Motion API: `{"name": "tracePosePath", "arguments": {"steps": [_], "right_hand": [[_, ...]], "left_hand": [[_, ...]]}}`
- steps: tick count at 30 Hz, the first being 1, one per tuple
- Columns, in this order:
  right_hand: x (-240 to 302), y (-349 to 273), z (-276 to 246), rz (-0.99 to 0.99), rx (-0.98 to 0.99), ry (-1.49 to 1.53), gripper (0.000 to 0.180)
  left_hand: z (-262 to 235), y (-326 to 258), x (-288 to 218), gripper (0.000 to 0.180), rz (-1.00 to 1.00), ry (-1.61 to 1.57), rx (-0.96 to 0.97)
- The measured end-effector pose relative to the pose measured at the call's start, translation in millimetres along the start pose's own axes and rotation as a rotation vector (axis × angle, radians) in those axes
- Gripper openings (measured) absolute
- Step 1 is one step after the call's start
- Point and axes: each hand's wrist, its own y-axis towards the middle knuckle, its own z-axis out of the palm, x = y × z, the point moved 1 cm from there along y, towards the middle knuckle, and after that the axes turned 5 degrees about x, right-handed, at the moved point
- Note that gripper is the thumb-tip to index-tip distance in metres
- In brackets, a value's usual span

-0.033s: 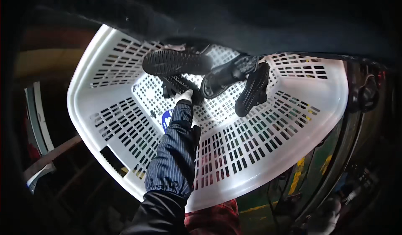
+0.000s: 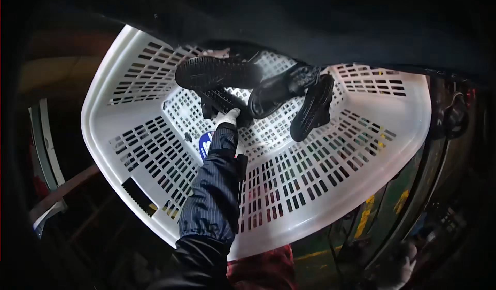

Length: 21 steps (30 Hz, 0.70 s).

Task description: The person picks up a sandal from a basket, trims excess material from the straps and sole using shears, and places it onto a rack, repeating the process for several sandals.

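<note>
Room: dim, mostly in shadow; light falls on a white basket (image 2: 99,117); a blurred dark mass (image 2: 258,21) spans the top
Sleeve (image 2: 209,202): dark and pinstriped; it runs from the lower edge over the basket's near rim
Left hand (image 2: 227,118): white-gloved, down in the basket, at the near end of a black shoe (image 2: 219,100); most fingers are hidden, so I cannot tell whether they pinch it or only touch it
Right hand (image 2: 405,269): dim, low at the right, outside the basket; spread or closed, I cannot tell
Other black shoes: a larger shoe (image 2: 217,74) overlapping the first, sole showing; a middle shoe (image 2: 276,94); a tilted shoe (image 2: 312,109) at right
Basket walls: slotted; a blue-and-white label (image 2: 204,144) beside the sleeve
Under the near rim: dark red fabric (image 2: 261,269)
Beyond: yellow-marked green surface (image 2: 365,217) at right; pale strips (image 2: 49,145) at left
</note>
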Motion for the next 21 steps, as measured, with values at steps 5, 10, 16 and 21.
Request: {"name": "tracePosePath", "arguments": {"steps": [5, 10, 16, 21], "right_hand": [[-26, 16, 2, 0.242, -0.029, -0.267, 0.047], [-50, 38, 69, 0.247, -0.016, -0.283, 0.066], [-49, -8, 72, 0.551, 0.386, 0.105, 0.079], [-54, -60, 28, 0.418, 0.385, 0.209, 0.080]], "left_hand": [[-57, -130, 5, 0.053, -0.420, -0.685, 0.763], [-122, -262, -134, 0.064, -0.740, -0.314, 1.425], [-53, -289, -235, 0.063, -0.736, 0.324, 1.982], [-20, -305, -269, 0.062, -0.364, 0.202, 1.809]]}}
